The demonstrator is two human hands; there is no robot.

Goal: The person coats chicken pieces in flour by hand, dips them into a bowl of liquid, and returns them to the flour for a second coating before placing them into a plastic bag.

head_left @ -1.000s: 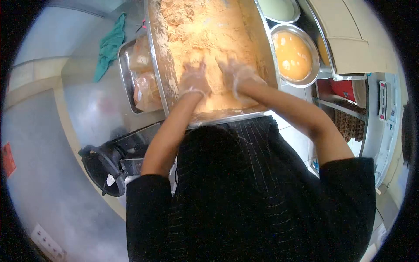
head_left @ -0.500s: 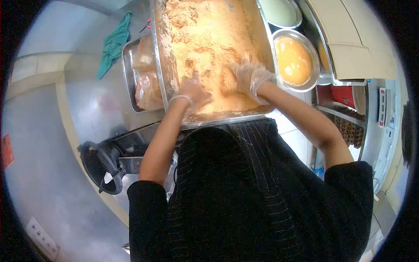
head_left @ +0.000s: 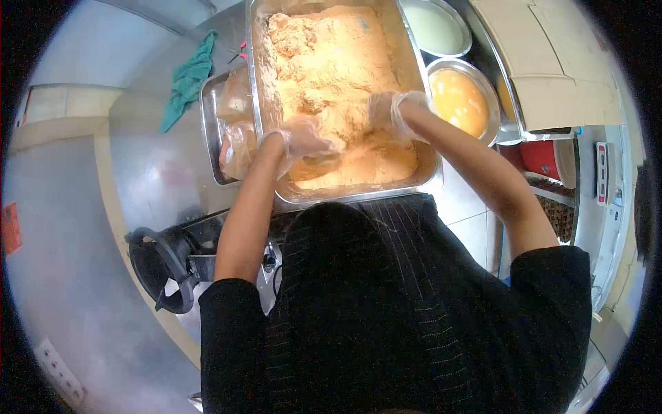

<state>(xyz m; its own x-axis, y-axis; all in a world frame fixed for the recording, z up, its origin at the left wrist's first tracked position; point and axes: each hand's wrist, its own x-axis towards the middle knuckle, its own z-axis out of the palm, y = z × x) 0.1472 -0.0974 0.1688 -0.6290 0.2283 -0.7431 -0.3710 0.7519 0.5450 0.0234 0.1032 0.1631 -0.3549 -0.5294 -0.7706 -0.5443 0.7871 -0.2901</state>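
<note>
A big steel pan (head_left: 422, 181) holds a heap of orange-yellow crumb coating (head_left: 331, 62). Both my hands wear thin clear gloves and are in the near half of the pan. My left hand (head_left: 298, 140) presses into the coating at the near left, fingers curled and partly buried. My right hand (head_left: 387, 110) digs into the coating at the right side, its fingers sunk in the crumbs. What the fingers hold under the coating is hidden.
A smaller steel tray (head_left: 209, 138) with bagged food sits left of the pan. A bowl of yellow liquid (head_left: 458, 100) and a bowl of pale batter (head_left: 433, 27) stand to the right. A green cloth (head_left: 187, 79) lies on the steel counter. A black bin (head_left: 155, 265) stands below left.
Both hands have pulled back toward the near end of the pan and spread apart, dragging coating with them. The view has shifted so the pan appears lower.
</note>
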